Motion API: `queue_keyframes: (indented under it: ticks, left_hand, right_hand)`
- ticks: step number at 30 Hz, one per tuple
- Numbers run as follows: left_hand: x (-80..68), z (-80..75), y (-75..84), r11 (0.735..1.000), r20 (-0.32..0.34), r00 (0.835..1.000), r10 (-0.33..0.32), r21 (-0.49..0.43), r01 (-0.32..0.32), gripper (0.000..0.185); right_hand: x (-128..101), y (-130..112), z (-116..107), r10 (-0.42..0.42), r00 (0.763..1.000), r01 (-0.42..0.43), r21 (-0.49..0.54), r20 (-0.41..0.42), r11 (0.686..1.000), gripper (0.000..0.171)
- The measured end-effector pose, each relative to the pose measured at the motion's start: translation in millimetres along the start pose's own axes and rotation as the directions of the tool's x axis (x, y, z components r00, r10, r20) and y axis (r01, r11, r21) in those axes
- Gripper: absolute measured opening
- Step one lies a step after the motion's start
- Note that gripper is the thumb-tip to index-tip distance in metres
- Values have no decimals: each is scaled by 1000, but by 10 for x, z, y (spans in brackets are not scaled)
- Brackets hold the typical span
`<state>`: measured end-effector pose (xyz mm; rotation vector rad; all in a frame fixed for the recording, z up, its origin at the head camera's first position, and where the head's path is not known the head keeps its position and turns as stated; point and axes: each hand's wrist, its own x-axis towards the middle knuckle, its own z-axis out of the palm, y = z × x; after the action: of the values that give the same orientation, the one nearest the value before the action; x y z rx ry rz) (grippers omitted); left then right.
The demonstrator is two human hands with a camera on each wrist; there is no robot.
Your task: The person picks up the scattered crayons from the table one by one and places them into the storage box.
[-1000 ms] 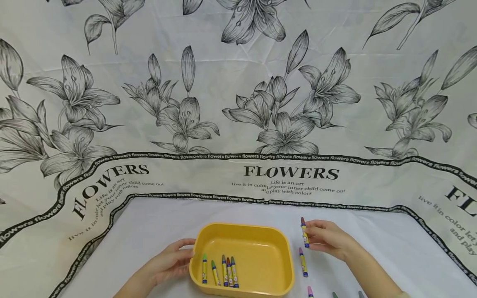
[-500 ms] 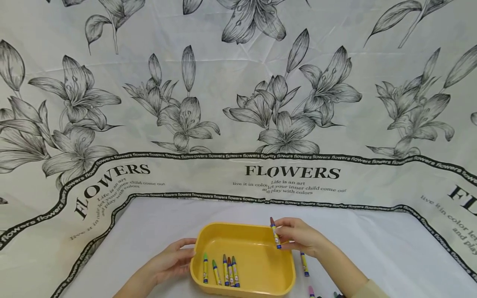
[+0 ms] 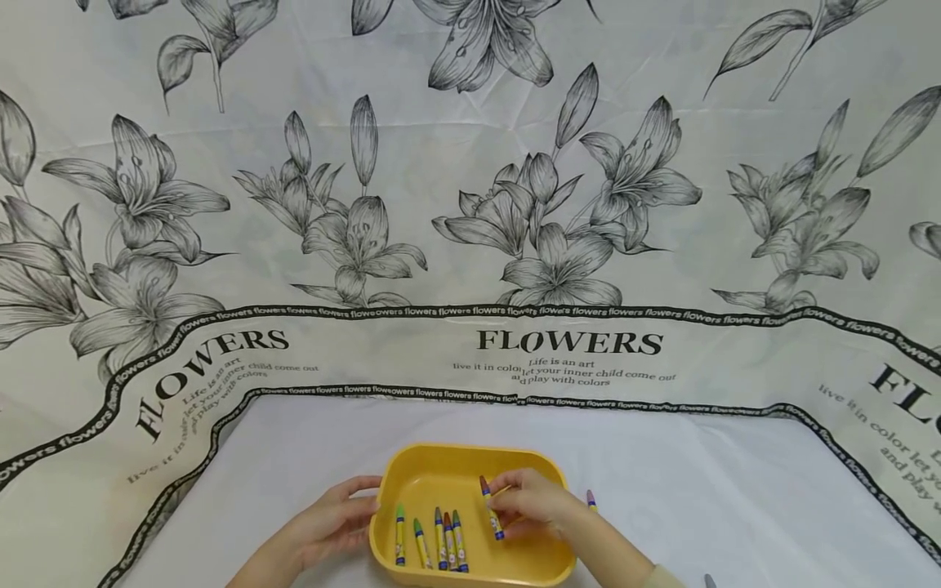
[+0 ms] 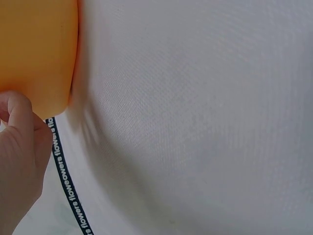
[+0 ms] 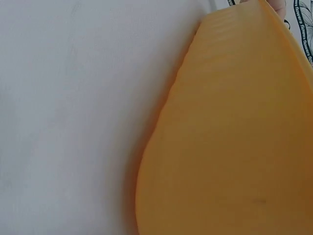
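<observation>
My left hand (image 3: 334, 518) holds the left end of a yellow plastic bin (image 3: 507, 459), its fingers against the outer wall. In the left wrist view those bent fingers (image 4: 19, 115) meet the wall near the corner. Thumb and fingers of my right hand (image 3: 532, 502) pinch a brown crayon (image 3: 492, 508) over the right half of the bin, tip up and leaning slightly left. Several crayons lie side by side in the bin's left half, among them a light green crayon (image 3: 400, 535) and a reddish-brown crayon (image 3: 450, 543). The right wrist view shows the bin's outer wall (image 5: 225, 127), not the crayon.
A pink-tipped crayon (image 3: 591, 499) lies right of the bin, partly hidden by my right forearm. A grey crayon tip (image 3: 709, 581) shows at the bottom edge. White cloth (image 3: 706, 482) covers the table; a flower-printed curtain (image 3: 551, 245) hangs behind.
My right hand has carried the brown crayon leftward from right of the bin, over its rim and lower into the bin. The left hand keeps its place at the bin's left end.
</observation>
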<state>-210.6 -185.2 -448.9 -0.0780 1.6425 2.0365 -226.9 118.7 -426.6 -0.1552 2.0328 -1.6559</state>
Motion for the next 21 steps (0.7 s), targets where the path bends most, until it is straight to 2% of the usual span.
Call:
queue_keyframes:
  ticks: [5,11,16,21]
  left_hand:
    - [-5,11,2,1000,-7,1000,5,3,-5,59]
    - [-9,21,48,1000,-13,1000,1,14,0,61]
    - [-14,25,26,1000,-7,1000,3,-1,-3,59]
    - [-17,31,11,1000,-11,1000,-12,0,12,61]
  right_hand:
    - [17,80,117,37,998,-37,4,-51,999,17]
    - [34,108,232,56,998,-56,-2,-41,998,15]
    - [49,103,272,82,996,-82,-2,-21,997,12]
    - [42,109,260,66,997,-64,31,-36,997,14]
